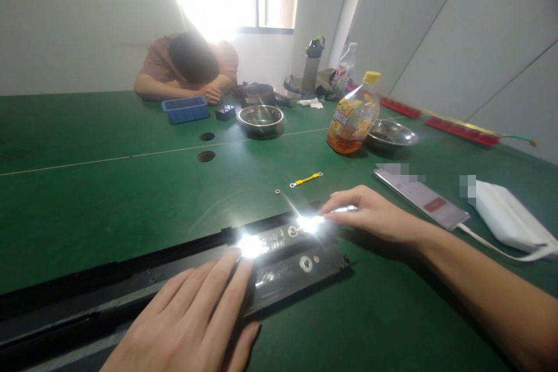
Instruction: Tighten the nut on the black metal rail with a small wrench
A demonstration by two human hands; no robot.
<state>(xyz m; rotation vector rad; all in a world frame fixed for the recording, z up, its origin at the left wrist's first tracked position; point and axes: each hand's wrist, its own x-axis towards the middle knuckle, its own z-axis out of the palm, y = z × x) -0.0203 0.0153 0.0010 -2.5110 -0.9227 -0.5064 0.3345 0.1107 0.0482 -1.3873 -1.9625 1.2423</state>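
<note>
A green counter (108, 197) fills the view, and a long black rail (143, 279) is laid across its near part, running from the lower left to an end plate near the middle. At the far side a person (187, 67) is seen slumped forward over folded arms. The left hand (196, 319) is laid flat on the rail with its fingers spread, gripping nothing. The right hand (370, 215) is rested on the counter just beside the rail's end, pinched on a thin shiny tool (342, 209) whose tip is aimed at the plate; glare hides the tip, so contact cannot be told.

A white power bank (505, 215) is placed at the right, with a phone (421, 197) next to it. An orange drink bottle (354, 116) is tilted against a steel bowl (392, 133); a second bowl (260, 118) and a blue tray (185, 109) are set farther back. A yellow wire (306, 179) with ring ends is laid beyond the rail, and a small nut (278, 191) just left of it.
</note>
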